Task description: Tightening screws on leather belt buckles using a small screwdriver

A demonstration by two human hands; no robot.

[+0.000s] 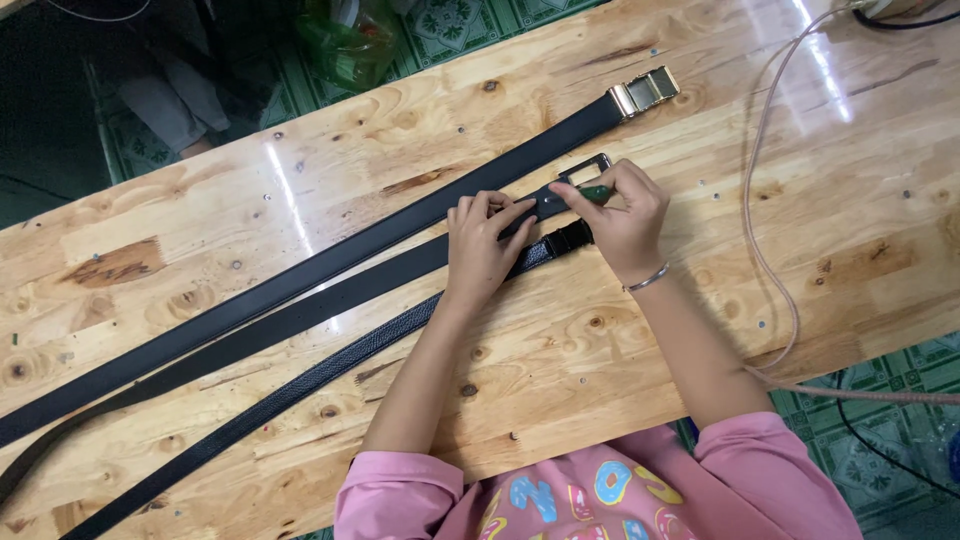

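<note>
Three black belts lie side by side, slantwise, on a knotty wooden table (pixel 700 330); the far belt (pixel 400 225) ends in a gold clasp buckle (pixel 645 90), the middle belt (pixel 300 320) in a silver frame buckle (pixel 588 165), the near belt (pixel 300 385), which is textured, in a small dark buckle (pixel 568 238). The left hand (pixel 480 240) lies flat on the middle belt just short of its buckle, fingers spread, pinning the strap to the table; the right hand (pixel 620 215) is closed in a pinch on a small green-handled tool (pixel 596 192), its tip at the strap end beside the silver buckle. The step in hand appears to be work on the buckle fastening of the middle belt; the next move probably calls for a firm hold-down by the left hand and a controlled push or turn of the tool, though the tip itself is hidden. A pinkish cord (pixel 770 250) loops over the table's right part; no container stands on the table; a greenish plastic bag (pixel 345 40) lies on the floor beyond the far edge, contents unclear.
</note>
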